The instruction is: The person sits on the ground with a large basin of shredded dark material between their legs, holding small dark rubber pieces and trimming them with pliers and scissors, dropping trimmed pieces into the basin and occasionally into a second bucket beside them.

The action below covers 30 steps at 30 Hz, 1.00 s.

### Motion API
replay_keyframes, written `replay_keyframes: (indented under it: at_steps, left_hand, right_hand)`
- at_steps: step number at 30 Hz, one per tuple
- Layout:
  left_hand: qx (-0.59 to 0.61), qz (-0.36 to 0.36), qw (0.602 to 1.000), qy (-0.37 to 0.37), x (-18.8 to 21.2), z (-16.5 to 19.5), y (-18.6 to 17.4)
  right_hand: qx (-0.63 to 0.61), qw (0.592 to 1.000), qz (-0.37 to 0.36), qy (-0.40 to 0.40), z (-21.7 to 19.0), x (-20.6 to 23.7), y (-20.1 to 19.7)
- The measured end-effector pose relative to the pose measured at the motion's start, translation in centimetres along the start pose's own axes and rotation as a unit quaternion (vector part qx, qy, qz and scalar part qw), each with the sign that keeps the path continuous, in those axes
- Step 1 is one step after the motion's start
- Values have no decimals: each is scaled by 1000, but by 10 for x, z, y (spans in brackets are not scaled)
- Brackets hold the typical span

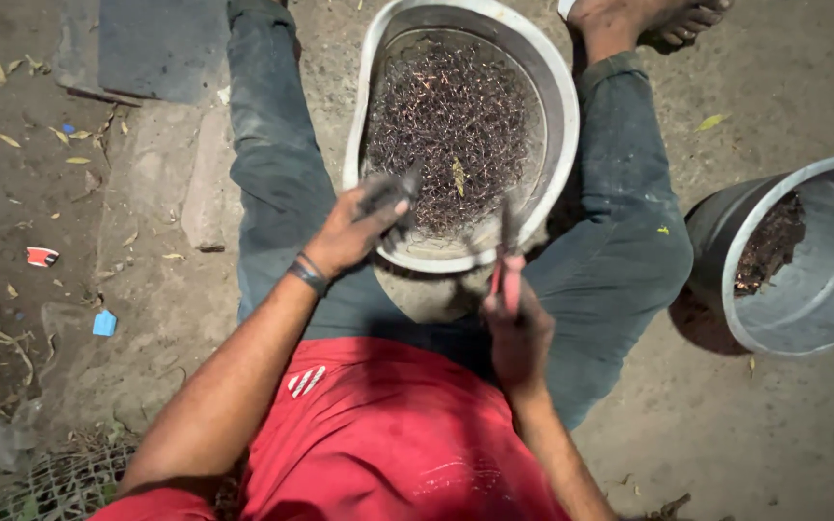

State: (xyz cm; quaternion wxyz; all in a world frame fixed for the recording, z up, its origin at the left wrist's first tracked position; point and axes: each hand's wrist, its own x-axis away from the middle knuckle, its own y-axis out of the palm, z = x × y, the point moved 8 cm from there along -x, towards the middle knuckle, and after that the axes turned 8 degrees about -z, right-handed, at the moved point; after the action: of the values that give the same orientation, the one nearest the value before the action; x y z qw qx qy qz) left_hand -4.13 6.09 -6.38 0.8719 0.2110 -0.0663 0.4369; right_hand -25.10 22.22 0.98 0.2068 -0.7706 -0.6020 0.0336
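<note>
My left hand has its grip closed around a small dark object, blurred so I cannot tell its kind, held over the near left rim of the metal basin. A dark band circles that wrist. My right hand has its grip closed around the red handles of a pair of pliers, whose dark nose points up toward the basin's near rim. The two hands sit near each other but apart, just in front of the basin.

The basin rests tilted on the ground between my legs, in dark green trousers, and its inside is filled with a tangled heap of thin dark wire pieces; one yellowish leaf lies on the heap. Below the hands my red shirt fills the near edge of the view.

To the right, well apart from the basin, a grey metal bucket stands on the ground with dark scraps against its inner wall. At the far edge a bare foot rests on the ground. On the left, dry leaves and bits of red and blue litter lie scattered.
</note>
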Motion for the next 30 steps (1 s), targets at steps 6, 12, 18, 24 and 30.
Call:
replay_keyframes:
  at_steps: [6, 12, 18, 24, 30]
  left_hand:
    - [500, -148, 853, -8, 22, 3, 40]
    - [328, 241, 906, 114, 0, 10, -44]
    - [163, 301, 934, 98, 18, 44, -101]
    - [242, 173, 953, 55, 25, 34, -51]
    - [263, 73, 961, 34, 15, 35, -12]
  right_hand:
    - [-184, 962, 28, 201, 34, -7, 1]
    - [-126, 974, 26, 189, 26, -1, -1]
    - [-172, 972, 63, 146, 15, 0, -9]
    - [31, 998, 17, 43, -9, -27, -1]
    - [-204, 912, -127, 331, 56, -23, 36]
